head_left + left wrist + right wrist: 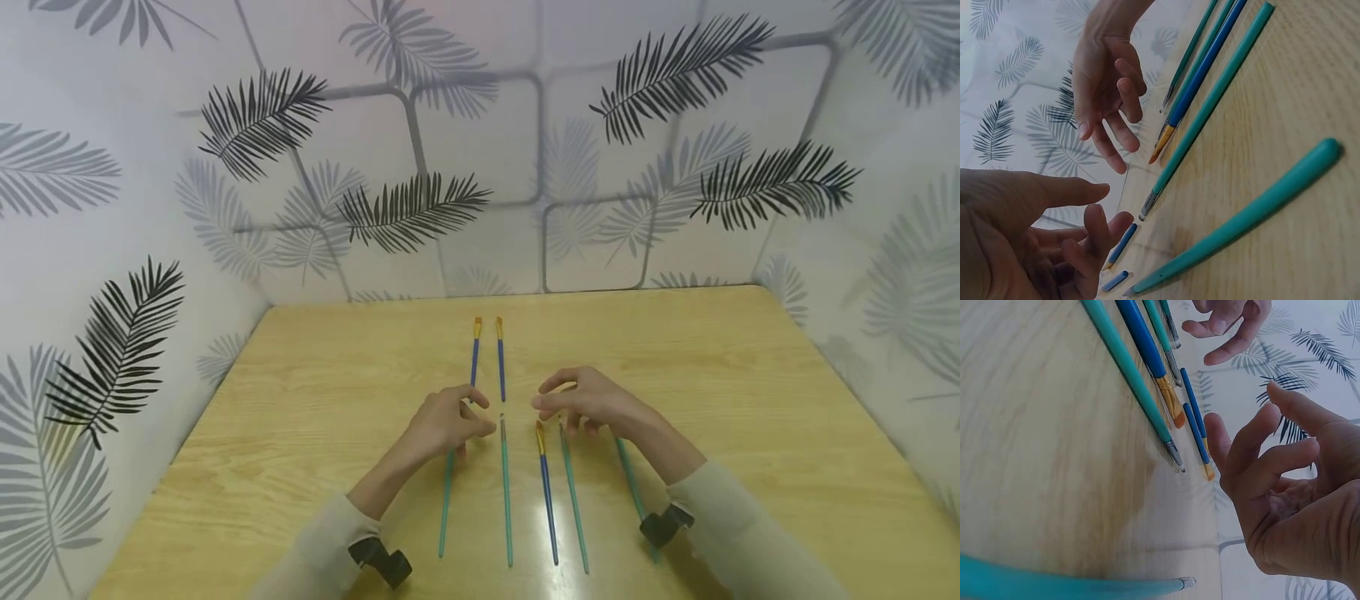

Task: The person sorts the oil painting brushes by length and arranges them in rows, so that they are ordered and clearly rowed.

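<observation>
My left hand [442, 423] hovers above the table with nothing in it, its fingers loosely bent. Beneath it lies a green paintbrush [446, 512], partly hidden by the hand in the head view. A second green paintbrush [506, 500] runs just right of that hand's fingertips. Across from it, my empty right hand [592, 396] is held over the table, fingers relaxed and spread. Near it lie a blue paintbrush [549, 500] with a golden ferrule, a green paintbrush [576, 512] and another slanted green paintbrush [632, 479], partly covered by the right wrist.
Farther back, two blue paintbrushes [475, 358] lie side by side, bristles pointing away. The wooden table [337, 350] meets a leaf-patterned backdrop [495, 250] at its back edge. Each wrist carries a small black camera [380, 560].
</observation>
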`<state>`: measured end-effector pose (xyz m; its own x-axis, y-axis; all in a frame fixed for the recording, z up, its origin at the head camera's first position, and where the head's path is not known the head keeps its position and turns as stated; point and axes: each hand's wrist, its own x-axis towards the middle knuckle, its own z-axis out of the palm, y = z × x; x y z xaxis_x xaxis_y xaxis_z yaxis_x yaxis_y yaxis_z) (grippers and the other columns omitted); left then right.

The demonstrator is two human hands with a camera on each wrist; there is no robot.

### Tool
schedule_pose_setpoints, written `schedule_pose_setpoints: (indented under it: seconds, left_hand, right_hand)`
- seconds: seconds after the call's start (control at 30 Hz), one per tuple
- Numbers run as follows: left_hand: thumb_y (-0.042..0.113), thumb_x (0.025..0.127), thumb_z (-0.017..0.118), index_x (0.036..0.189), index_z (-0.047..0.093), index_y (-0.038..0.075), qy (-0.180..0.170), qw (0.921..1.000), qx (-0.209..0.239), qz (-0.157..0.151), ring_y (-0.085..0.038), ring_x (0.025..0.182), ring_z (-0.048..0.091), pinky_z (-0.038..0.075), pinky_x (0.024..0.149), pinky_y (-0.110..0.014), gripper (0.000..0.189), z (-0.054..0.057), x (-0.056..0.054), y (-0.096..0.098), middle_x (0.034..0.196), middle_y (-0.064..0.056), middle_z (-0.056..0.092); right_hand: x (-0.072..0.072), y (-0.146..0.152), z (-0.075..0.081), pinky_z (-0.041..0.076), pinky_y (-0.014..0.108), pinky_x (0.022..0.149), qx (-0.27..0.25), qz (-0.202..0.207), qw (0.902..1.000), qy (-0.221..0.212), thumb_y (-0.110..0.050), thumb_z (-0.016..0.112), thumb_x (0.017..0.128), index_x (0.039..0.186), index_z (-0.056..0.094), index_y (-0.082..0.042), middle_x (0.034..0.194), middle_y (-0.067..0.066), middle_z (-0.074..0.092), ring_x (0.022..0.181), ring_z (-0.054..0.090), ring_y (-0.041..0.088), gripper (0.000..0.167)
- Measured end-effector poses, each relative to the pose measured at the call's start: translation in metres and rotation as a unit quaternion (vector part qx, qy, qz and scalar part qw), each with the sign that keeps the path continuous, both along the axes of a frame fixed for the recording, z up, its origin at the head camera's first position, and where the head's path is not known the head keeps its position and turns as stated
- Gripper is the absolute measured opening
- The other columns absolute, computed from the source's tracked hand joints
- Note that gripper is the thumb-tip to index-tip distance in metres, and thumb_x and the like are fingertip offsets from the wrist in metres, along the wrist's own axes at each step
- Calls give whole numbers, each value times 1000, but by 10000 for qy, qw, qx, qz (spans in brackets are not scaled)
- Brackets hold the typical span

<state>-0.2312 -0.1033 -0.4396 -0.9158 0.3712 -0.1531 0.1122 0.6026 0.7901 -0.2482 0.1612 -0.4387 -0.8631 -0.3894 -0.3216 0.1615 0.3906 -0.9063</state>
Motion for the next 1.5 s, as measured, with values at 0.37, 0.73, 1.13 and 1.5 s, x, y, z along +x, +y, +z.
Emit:
schedule_pose_setpoints:
  seconds: [0.37, 0.73, 1.13, 1.5]
  left_hand:
    - [29, 86, 76, 117, 65, 7, -34, 9997, -166, -172, -26, 50, 67, 49, 54, -28, 39, -4, 8, 2, 81, -3, 76]
    - [28, 84, 77, 114, 66, 7, -231, 9991, -329, -167, -24, 48, 66, 46, 51, -27, 39, -6, 17, 3, 77, 0, 75]
    - [30, 84, 79, 107, 68, 2, -207, 9978, -609, -146, -24, 49, 67, 48, 53, -28, 38, -5, 23, 5, 75, 0, 74]
    - [25, 79, 82, 107, 68, -1, -386, 9968, -691, -103, -21, 48, 65, 45, 48, -23, 40, -7, 31, 9, 70, -1, 71]
  right_hand:
    - [9, 3, -4, 36, 22, 43, 154, -15, 9998, 131, -40, 76, 86, 133, 55, -1, 100, 13, 77, 48, 54, 12, 64]
    - [19, 5, -9, 35, 21, 42, 167, 16, 9998, 139, -39, 76, 87, 131, 55, -3, 98, 13, 76, 47, 56, 14, 60]
    - [30, 5, -11, 34, 20, 39, 289, 31, 9993, 236, -35, 74, 89, 125, 58, -1, 93, 12, 76, 44, 54, 12, 52]
    - [43, 0, -7, 32, 20, 38, 446, 116, 9987, 198, -30, 75, 88, 118, 60, 0, 88, 13, 75, 39, 53, 10, 46]
